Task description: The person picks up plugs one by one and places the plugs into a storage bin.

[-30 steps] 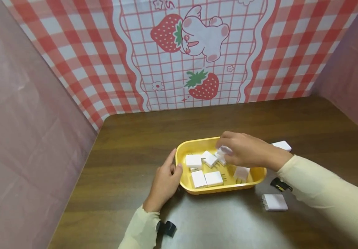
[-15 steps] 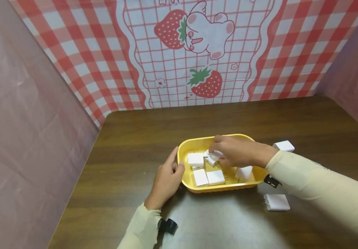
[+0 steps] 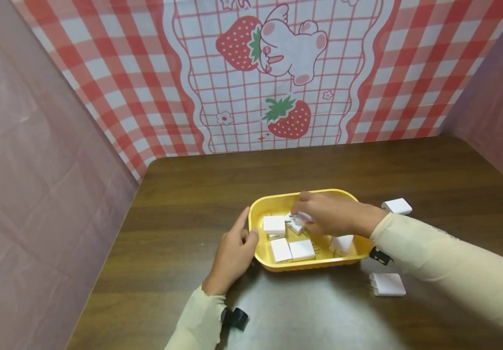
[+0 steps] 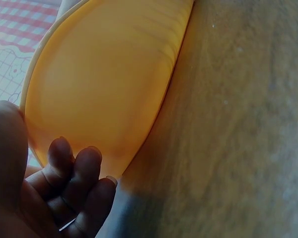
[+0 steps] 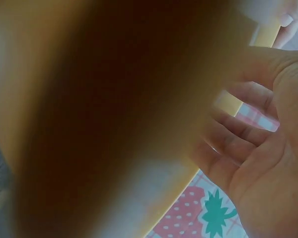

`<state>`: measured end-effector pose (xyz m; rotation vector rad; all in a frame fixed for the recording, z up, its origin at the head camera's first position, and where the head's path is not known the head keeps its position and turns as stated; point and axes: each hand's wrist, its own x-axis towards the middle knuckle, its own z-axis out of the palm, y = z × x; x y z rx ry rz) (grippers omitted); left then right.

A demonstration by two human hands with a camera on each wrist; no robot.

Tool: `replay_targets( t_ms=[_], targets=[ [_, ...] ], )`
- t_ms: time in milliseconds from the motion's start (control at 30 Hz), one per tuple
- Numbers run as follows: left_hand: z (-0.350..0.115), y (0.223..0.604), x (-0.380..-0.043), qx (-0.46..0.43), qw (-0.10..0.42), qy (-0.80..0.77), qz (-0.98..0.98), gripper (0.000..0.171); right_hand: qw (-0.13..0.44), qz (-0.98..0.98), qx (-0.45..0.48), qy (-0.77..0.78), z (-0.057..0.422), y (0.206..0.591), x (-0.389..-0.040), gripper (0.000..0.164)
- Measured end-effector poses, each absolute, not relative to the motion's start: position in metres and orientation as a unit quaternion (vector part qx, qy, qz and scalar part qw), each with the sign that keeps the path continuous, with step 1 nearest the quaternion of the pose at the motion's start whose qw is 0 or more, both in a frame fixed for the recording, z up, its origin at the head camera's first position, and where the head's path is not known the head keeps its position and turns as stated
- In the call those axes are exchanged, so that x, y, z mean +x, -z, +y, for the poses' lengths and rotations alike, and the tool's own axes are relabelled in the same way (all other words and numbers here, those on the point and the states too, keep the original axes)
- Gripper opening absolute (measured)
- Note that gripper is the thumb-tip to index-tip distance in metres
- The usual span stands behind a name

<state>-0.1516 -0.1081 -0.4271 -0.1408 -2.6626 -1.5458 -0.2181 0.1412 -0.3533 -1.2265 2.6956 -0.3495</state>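
In the head view, a yellow plastic tray (image 3: 310,265) holds several white chargers with prongs, one stacked charger (image 3: 274,224) at its left end. My left hand (image 3: 233,253) holds the tray's left end, thumb at the rim and fingers along the outer wall. The left wrist view has those fingers bent against the orange-looking wall (image 4: 104,74). Reaching into the tray, my right hand (image 3: 330,212) pinches a white charger (image 3: 302,218) above another charger (image 3: 294,226); its fingertips are partly hidden. The right wrist view is mostly blocked by a blurred dark shape.
Two more white chargers lie on the wooden table right of the tray: one charger (image 3: 397,206) behind the right wrist, one charger (image 3: 387,284) nearer the front. A red checked strawberry cloth (image 3: 278,73) hangs behind the table, with pink cloth (image 3: 37,146) at the left.
My right hand has moved left inside the tray with a charger, then held nearly still over the last half second. The left hand keeps its place at the tray's end.
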Motion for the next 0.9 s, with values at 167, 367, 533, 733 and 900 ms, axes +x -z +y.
replay_targets(
  t_ms=[167, 367, 533, 733, 900],
  targets=[
    [-0.107, 0.427, -0.151, -0.045, 0.027, 0.502, -0.863, 0.061, 0.075, 0.904, -0.405, 0.117, 0.143, 0.351, -0.216, 0.031],
    [-0.107, 0.427, -0.151, -0.043, 0.024, 0.508, -0.860, 0.062, 0.050, 0.910, -0.397, 0.111, 0.150, 0.344, -0.213, 0.031],
    [-0.107, 0.427, -0.151, -0.041, 0.023, 0.506, -0.861, 0.062, 0.059, 0.926, -0.355, 0.116, 0.160, 0.335, -0.210, 0.037],
    [-0.106, 0.427, -0.150, -0.039, 0.023, 0.508, -0.860, 0.061, 0.039, 0.937, -0.324, 0.128, 0.176, 0.326, -0.207, 0.032],
    [-0.106, 0.426, -0.150, -0.038, 0.024, 0.507, -0.861, 0.061, 0.015, 0.945, -0.295, 0.140, 0.195, 0.322, -0.202, 0.031]
  ],
)
